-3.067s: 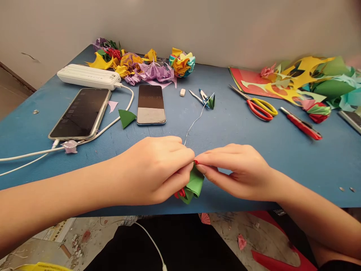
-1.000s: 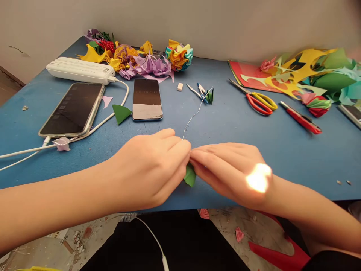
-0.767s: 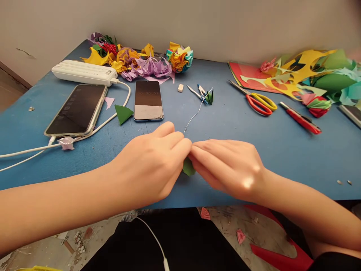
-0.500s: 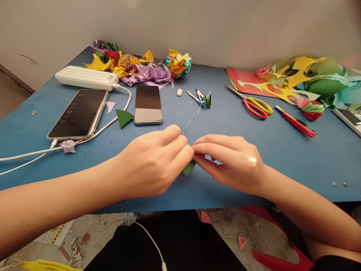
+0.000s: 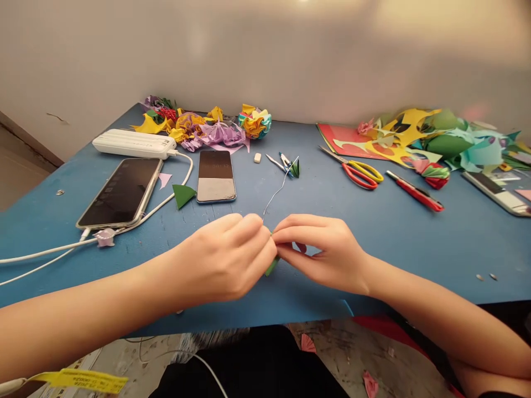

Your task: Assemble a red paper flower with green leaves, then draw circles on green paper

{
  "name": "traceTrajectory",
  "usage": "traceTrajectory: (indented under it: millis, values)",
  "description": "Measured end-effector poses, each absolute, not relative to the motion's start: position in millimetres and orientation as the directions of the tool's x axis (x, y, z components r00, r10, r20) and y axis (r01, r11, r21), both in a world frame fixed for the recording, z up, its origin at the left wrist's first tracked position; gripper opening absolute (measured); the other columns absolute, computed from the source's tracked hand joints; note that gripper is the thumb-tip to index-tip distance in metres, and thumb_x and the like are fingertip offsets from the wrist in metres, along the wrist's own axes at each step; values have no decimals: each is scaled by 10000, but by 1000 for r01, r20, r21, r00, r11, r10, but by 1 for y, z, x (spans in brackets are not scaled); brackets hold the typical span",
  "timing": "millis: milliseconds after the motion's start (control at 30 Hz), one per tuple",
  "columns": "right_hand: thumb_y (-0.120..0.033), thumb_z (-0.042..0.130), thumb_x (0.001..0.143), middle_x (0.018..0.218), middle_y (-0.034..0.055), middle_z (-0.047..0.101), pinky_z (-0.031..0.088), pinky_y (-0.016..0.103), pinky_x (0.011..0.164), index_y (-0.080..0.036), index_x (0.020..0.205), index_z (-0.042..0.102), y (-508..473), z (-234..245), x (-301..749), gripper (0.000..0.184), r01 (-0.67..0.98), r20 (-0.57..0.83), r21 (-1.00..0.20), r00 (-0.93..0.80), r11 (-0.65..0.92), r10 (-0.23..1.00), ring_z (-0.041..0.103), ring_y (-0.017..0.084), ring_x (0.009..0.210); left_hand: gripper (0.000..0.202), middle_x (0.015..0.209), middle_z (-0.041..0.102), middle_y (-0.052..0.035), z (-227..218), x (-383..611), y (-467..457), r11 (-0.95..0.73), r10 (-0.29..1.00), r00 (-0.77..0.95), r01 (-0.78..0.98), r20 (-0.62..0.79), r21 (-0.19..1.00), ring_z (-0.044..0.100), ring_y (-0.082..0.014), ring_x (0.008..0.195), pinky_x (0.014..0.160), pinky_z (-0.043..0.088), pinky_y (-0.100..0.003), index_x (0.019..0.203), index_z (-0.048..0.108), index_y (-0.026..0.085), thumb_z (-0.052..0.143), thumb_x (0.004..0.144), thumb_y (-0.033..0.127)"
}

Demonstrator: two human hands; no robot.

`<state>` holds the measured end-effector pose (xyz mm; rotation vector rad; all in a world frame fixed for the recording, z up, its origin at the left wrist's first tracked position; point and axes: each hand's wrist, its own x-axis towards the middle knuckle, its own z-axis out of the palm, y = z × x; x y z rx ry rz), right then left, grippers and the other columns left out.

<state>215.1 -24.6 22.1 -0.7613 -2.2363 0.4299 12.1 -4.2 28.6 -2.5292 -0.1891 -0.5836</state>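
Table (image 5: 415, 243), big and blue, fills most of what I see from far off. My left hand (image 5: 232, 260) is over it, fingers curled in, knuckles up. My right hand (image 5: 323, 249) faces it, thumb and fingertips pinched together, with a small gap back near the palm. A phone (image 5: 120, 190) lies past the left hand, and scissors (image 5: 359, 171) lie past the right one. Thin wire (image 5: 276, 190) sticks out from behind the left hand and goes away from me, leaning right. Green paper (image 5: 272, 266) is between the hands, right at the fingertips. Both seem to hold it, but the left hand is closer and hides most of it. The bit I see slants down and left, toward the near edge; which way the whole piece points, I can't tell.
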Motion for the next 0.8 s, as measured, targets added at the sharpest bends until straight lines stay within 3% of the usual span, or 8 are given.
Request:
traceTrajectory:
  millis: [133,400,500,567,633,700,733,800]
  values:
    - [-126,576,830,753,33,623,478,198,583,-150,820,624,-24,19,212,54,398,511,-564,-520,723,685,538,81,634,136,623,474,-36,25,15,-2,-878,133,873,324,469,-354,410,-178,581,526,376,-321,694,528,148,514,829,141]
    - [-122,515,863,853,52,621,500,235,667,-167,939,606,-25,16,217,126,418,524,-458,-586,785,618,560,107,743,113,631,507,-44,23,17,-3,-849,58,877,294,476,-439,413,-172,575,553,386,-320,727,565,115,510,819,81]
    - [-122,495,870,861,50,630,503,252,666,-191,946,613,-25,18,218,157,437,509,-427,-608,792,610,571,119,759,136,633,519,-37,23,17,-3,-879,83,864,298,497,-372,418,-169,594,569,390,-314,739,555,135,477,840,88]
    - [-116,519,857,858,47,637,509,244,653,-193,944,620,-23,20,219,154,426,551,-440,-567,791,612,577,112,734,93,702,543,-38,25,16,-3,-926,204,780,350,592,-141,451,-165,656,634,413,-314,796,536,147,473,854,113]
    - [-99,556,831,864,47,646,520,241,659,-190,947,628,-18,21,220,165,410,617,-467,-484,783,621,588,107,723,73,865,562,-58,29,14,-2,-865,489,576,419,655,278,500,-175,799,748,430,-331,924,512,155,470,884,198]
    - [-74,589,799,869,47,654,528,255,681,-192,944,640,-13,20,222,194,400,675,-488,-391,776,626,601,115,742,223,1030,540,-80,31,14,1,-621,777,377,332,504,710,513,-197,962,830,432,-349,1064,465,170,451,911,331]
    - [-63,600,786,871,46,656,530,265,688,-197,942,645,-10,20,224,210,389,695,-502,-351,772,628,607,122,757,291,1081,530,-86,32,14,3,-463,858,358,225,370,857,510,-208,1017,839,439,-351,1112,441,180,439,914,394]
    - [-52,610,771,881,44,660,532,280,685,-208,945,649,-5,17,225,237,356,709,-541,-294,762,641,614,136,784,382,1136,529,-94,32,16,5,-139,868,482,2,121,990,516,-225,1059,823,469,-353,1164,417,194,437,905,473]
